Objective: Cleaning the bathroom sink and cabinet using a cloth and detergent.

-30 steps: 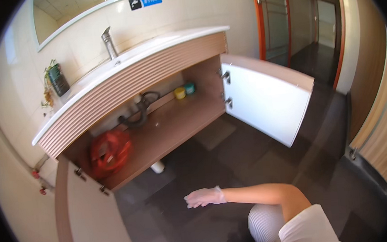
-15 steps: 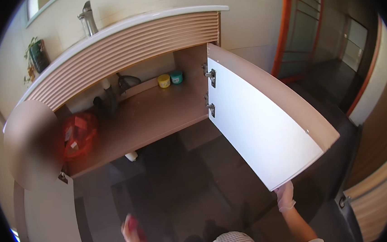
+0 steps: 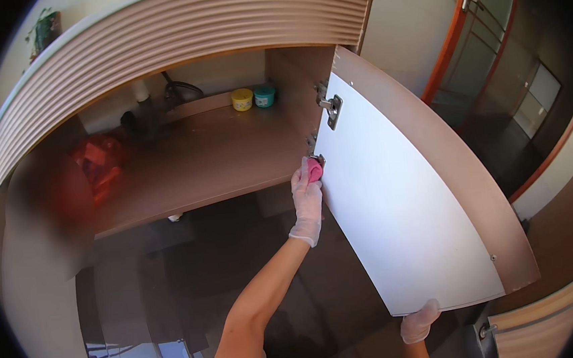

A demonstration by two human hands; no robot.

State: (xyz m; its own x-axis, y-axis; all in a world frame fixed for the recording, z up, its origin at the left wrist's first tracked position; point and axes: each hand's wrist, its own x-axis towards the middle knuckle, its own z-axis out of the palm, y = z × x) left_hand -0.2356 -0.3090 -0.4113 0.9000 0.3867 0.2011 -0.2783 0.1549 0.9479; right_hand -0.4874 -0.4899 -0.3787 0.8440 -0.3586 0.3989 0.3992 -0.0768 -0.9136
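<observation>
My left hand (image 3: 306,194), in a clear glove, is closed around a pink cloth (image 3: 315,170). It presses the cloth near the lower hinge (image 3: 318,157) on the inner edge of the cabinet door (image 3: 403,203). That door stands swung out, its white inner face toward me and its front curved. At the door's bottom edge my right hand (image 3: 417,322), also gloved, grips the panel with the thumb on the white side. The other fingers are partly hidden. Above, an upper hinge (image 3: 332,110) joins the door to the cabinet side.
Inside the cabinet, a yellow tub (image 3: 242,100) and a teal tub (image 3: 264,97) stand at the back. A red plastic bag (image 3: 100,160) lies left beside a dark drain pipe (image 3: 130,121). The left cabinet door (image 3: 37,266) is open too. An orange-framed glass door (image 3: 453,31) stands back right.
My left hand has risen from low in the view to the lower hinge with the pink cloth. My right hand still holds the door's bottom edge. The view has moved closer to the cabinet.
</observation>
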